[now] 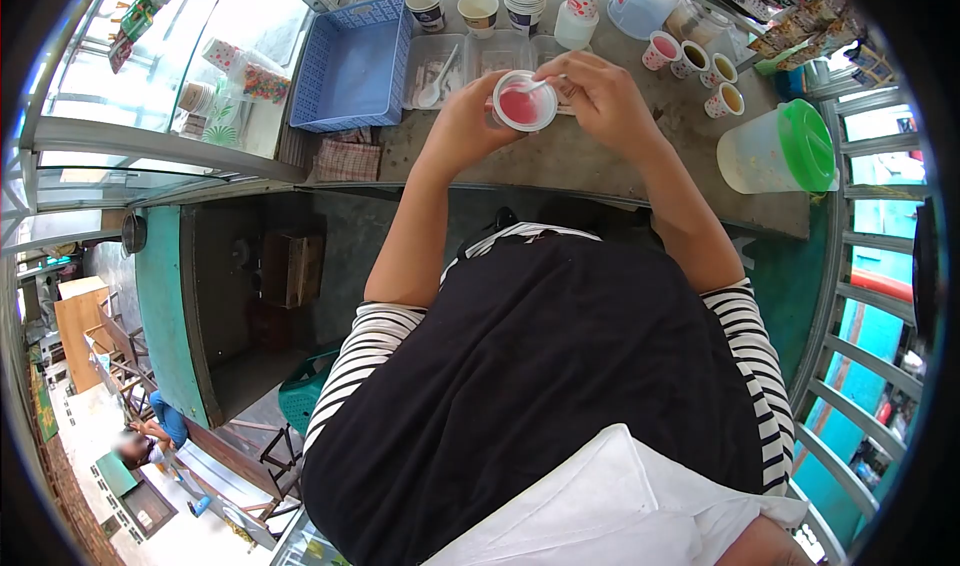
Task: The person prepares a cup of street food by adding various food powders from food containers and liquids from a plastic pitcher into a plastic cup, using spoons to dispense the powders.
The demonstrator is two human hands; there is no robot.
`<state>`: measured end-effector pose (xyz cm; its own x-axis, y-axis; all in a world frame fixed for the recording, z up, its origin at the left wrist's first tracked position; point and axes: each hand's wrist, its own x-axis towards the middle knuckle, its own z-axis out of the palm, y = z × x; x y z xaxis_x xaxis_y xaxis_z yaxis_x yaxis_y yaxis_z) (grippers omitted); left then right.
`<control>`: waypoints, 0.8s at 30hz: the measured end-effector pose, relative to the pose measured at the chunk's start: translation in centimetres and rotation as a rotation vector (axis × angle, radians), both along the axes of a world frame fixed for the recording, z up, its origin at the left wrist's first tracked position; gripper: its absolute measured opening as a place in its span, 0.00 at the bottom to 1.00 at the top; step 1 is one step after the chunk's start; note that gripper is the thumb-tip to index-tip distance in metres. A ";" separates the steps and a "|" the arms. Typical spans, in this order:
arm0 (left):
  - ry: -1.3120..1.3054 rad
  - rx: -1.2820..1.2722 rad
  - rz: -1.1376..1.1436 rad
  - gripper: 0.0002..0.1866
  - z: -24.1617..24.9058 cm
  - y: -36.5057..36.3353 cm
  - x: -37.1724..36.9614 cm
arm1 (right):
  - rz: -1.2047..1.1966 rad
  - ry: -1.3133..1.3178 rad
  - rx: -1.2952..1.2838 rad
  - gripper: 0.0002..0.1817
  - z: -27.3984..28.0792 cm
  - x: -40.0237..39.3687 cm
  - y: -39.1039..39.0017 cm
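A clear plastic cup with pink contents is held above the counter by my left hand, whose fingers wrap round its side. Over the cup's rim, my right hand pinches the handle of a white spoon. The spoon's lower end is in the cup, touching the pink contents. Behind my left hand, a clear tray holds another white spoon. More clear containers stand behind the cup, partly hidden by it and my hands.
A blue basket stands at the left, with a checked cloth in front. Paper cups and a white bottle line the back. Several filled small cups and a green-lidded jug are at the right.
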<state>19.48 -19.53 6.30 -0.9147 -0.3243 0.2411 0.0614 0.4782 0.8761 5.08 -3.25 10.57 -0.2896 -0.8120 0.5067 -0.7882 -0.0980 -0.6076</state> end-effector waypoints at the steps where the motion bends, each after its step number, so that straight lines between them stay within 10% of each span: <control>1: -0.001 0.001 0.000 0.31 -0.2 -0.1 0.0 | 0.000 -0.001 0.001 0.08 -0.2 0.2 -0.1; 24: -0.023 0.131 0.033 0.34 -0.7 -1.4 1.1 | 0.066 -0.252 0.004 0.10 -2.0 1.2 -0.4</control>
